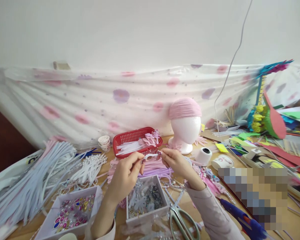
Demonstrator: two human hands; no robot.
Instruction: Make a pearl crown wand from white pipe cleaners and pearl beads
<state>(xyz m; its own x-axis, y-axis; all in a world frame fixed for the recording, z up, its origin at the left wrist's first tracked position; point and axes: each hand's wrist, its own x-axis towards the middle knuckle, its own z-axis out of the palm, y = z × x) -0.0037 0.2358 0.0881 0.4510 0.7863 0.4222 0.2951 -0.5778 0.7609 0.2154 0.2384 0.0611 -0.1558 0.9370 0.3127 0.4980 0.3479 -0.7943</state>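
Note:
A short, curved white pipe cleaner point(152, 155) spans the gap between my two hands. My left hand point(129, 168) pinches one end between thumb and fingers. At its other end, the fingers of my right hand point(174, 161) are closed on it. Beneath my hands lie bundles of pink and purple pipe cleaners point(162, 172). A white box point(148, 218) of beads and clear ornaments is just below them. Behind, a red basket point(120, 134) holds white and pink pipe cleaner pieces. A white foam head point(186, 130) wearing a pink wrapped cap point(185, 108) stands beyond my right hand.
Green-handled scissors point(181, 220) and a blue glue gun point(240, 215) lie at the front right. A box of coloured gems point(72, 210) and a large pale pipe cleaner bundle point(40, 180) are at left. Paper cups point(104, 143), a white spool point(203, 156) and craft scraps surround the work.

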